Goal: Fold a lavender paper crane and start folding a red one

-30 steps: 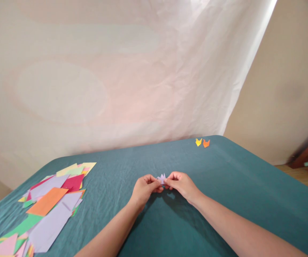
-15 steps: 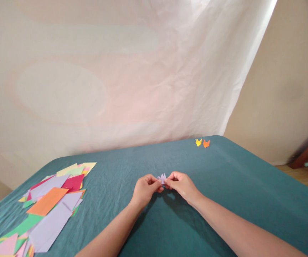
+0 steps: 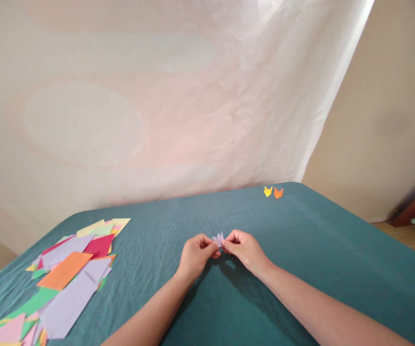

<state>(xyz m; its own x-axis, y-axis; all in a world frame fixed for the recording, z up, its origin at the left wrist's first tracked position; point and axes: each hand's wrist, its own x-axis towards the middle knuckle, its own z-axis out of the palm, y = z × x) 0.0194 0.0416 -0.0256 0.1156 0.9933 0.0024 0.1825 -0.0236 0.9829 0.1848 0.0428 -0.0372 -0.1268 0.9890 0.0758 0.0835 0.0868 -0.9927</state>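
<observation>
A small lilac origami crane [image 3: 219,239] is pinched between both hands near the middle of the table, its points sticking up. My left hand [image 3: 197,254] grips its left side between thumb and fingers. From the right, my right hand [image 3: 245,250] pinches the other side in the same way. The fingertips cover the crane's lower part. Two finished-looking paper cranes, a yellow crane [image 3: 268,192] and an orange crane [image 3: 278,193], lie side by side at the table's far right edge.
A loose, overlapping pile of coloured paper sheets [image 3: 68,298] spreads over the left side. Dark green cloth covers the table [image 3: 157,216]. Behind it hangs a pale sheet [image 3: 178,120]. A reddish-brown wooden piece [image 3: 409,209] stands beyond the right edge.
</observation>
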